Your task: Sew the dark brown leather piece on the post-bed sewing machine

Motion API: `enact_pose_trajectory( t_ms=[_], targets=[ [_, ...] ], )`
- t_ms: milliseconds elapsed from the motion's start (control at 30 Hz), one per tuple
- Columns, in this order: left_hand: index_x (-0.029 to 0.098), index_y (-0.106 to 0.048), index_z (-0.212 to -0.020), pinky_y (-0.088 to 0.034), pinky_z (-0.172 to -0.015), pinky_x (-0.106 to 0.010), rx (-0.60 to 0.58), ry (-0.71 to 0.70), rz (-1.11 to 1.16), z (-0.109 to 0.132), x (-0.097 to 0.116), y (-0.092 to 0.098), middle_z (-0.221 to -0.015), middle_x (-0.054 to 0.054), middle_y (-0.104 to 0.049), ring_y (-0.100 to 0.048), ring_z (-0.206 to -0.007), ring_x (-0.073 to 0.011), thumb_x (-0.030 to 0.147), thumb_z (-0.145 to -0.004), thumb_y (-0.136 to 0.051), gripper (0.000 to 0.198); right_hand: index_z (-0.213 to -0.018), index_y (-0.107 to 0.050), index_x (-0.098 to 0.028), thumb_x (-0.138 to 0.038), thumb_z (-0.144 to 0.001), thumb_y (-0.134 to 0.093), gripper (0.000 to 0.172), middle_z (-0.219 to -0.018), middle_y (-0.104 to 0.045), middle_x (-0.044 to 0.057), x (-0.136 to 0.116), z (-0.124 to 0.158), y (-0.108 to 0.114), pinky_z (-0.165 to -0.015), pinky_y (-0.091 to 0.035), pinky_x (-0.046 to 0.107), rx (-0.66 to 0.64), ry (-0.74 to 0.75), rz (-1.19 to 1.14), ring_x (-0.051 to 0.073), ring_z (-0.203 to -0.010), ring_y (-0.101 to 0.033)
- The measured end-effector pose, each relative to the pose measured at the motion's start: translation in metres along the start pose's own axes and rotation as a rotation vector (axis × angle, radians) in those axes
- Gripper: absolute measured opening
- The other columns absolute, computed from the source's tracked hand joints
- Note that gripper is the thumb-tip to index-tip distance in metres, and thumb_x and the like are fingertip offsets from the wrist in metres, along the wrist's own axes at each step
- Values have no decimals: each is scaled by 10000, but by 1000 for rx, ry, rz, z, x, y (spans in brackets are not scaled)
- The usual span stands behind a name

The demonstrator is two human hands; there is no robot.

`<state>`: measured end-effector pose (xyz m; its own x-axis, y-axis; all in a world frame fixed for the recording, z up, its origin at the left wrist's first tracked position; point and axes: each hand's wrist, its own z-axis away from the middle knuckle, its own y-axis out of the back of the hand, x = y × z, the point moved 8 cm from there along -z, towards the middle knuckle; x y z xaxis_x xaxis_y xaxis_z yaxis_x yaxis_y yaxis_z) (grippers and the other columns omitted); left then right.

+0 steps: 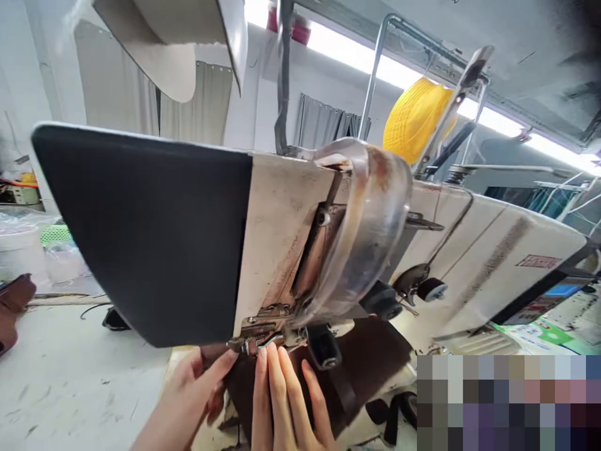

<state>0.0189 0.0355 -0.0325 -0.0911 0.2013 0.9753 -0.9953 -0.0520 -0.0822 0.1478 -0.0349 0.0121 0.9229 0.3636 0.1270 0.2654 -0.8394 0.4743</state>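
Observation:
A large cream and black sewing machine (282, 219) fills the view, its presser foot (256, 341) low at the centre. Under the foot lies a dark brown leather piece (370, 357) with a strap. My left hand (188, 394) pinches the leather's left edge just below the foot, thumb on top. To its right, my right hand (286, 401) lies flat on the leather, fingers stretched out and close together, with the fingertips touching the foot. A clear curved guard (370, 232) covers the needle area, so the needle itself is hidden.
A yellow thread cone (416, 119) stands behind the machine. A white bucket (21, 254) and a green basket (56, 235) sit at the far left on the worktable (70, 376). More brown leather (12, 310) lies at the left edge. Printed papers (554, 329) lie at right.

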Motion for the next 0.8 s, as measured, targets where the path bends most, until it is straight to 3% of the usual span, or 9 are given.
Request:
enact_pose_trajectory(
  t_ms=[100,200,267,367,433,500,600,700,800],
  targets=[
    [231,-567,-1097,-204,-433,-177,-20,82,39,17,-16,-15,-541,99,-327,-256,-452,-66,889,-577,-637,842,-1374,-614,-97,-71,-910,-495,480,-1288,-680,161,8,-1,4,-970,-536,435,-107,136,30,322,-1175,-649],
    [195,-556,-947,-210,-442,-191,-89,37,-66,20,-9,-22,-570,91,-295,-240,-475,-69,905,-659,-553,766,-1285,-666,-62,-243,-933,-575,406,-1185,-728,169,16,-20,17,-938,-550,395,-120,334,-40,304,-1127,-667],
    [183,-567,-877,-251,-478,-201,-134,-78,-151,16,6,-20,-612,62,-342,-271,-528,-82,874,-705,-543,712,-1192,-710,-54,-462,-878,-681,516,-1129,-748,169,20,-41,27,-843,-581,372,-175,447,-90,299,-1032,-703],
    [182,-573,-737,-308,-557,-197,-174,-194,-232,7,27,-8,-698,20,-415,-332,-636,-106,823,-696,-614,644,-1293,-664,-114,-563,-692,-846,772,-1214,-728,120,32,-72,39,-730,-595,376,-437,536,-100,289,-958,-731],
    [187,-603,-728,-306,-550,-193,-232,-188,-309,1,31,-2,-653,32,-382,-325,-617,-104,779,-734,-627,593,-1472,-507,-180,-450,-723,-863,872,-1327,-672,62,42,-79,41,-760,-592,327,-682,548,-142,239,-1031,-724],
    [183,-659,-790,-287,-520,-190,-293,-146,-373,-3,28,-1,-572,54,-337,-305,-556,-93,762,-764,-614,581,-1552,-381,-209,-390,-764,-832,926,-1405,-611,41,51,-79,43,-801,-585,289,-813,550,-208,209,-1103,-704],
    [151,-673,-825,-355,-541,-201,-292,-105,-392,-4,23,-5,-504,46,-401,-414,-524,-105,833,-729,-560,698,-1531,-412,-187,-402,-773,-768,864,-1402,-611,80,55,-71,39,-792,-583,325,-740,579,-256,244,-1092,-707],
    [153,-656,-981,-415,-513,-230,-161,-89,-323,4,21,-12,-530,22,-511,-505,-512,-144,836,-713,-559,740,-1418,-535,-150,-319,-817,-677,640,-1319,-671,100,52,-58,32,-737,-572,361,-553,586,-202,272,-1046,-712],
    [178,-643,-1047,-516,-569,-254,-46,-84,-215,15,21,-20,-751,-33,-673,-630,-659,-193,749,-704,-664,666,-1397,-542,-146,-211,-930,-538,472,-1354,-653,83,48,-45,25,-766,-565,367,-501,572,-160,265,-1084,-687]
  ],
)
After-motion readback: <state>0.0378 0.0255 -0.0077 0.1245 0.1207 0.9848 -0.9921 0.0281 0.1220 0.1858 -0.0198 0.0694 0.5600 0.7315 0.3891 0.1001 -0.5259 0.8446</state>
